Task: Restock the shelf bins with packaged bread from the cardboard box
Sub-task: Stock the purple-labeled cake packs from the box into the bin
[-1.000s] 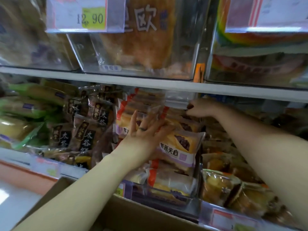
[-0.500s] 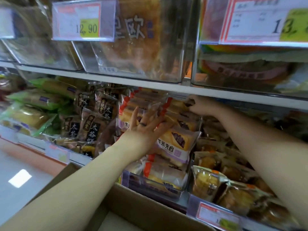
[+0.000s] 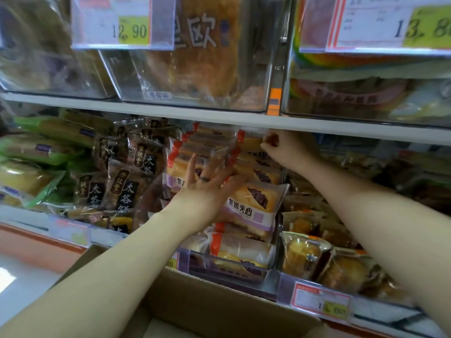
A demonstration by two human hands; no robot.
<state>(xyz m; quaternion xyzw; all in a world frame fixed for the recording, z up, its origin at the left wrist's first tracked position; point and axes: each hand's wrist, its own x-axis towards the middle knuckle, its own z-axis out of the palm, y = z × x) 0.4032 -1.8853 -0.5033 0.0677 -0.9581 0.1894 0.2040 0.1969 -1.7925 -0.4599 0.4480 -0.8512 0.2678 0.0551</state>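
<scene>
Packaged purple-rice breads [image 3: 253, 203] with orange-red ends are stacked in a clear shelf bin [image 3: 234, 272] on the lower shelf. My left hand [image 3: 207, 184], with a ring on one finger, presses flat with spread fingers against the front of the stack. Higher up, just under the shelf board, my right hand [image 3: 283, 147] has its fingers curled on the top pack [image 3: 249, 142] at the back of the stack. The cardboard box [image 3: 195, 306] stands open below my arms; its inside is mostly out of view.
Dark-labelled bread packs [image 3: 127, 181] and green-wrapped ones [image 3: 41, 152] fill the bins to the left, brownish pastry packs [image 3: 317, 254] the bin to the right. Clear bins with price tags [image 3: 114, 23] sit on the white shelf board [image 3: 219, 118] above. Floor shows at lower left.
My right hand has slid slightly upward and rightward at the top of the stack. My left hand stays pressed on the front packs. The camera has drifted closer to the shelf.
</scene>
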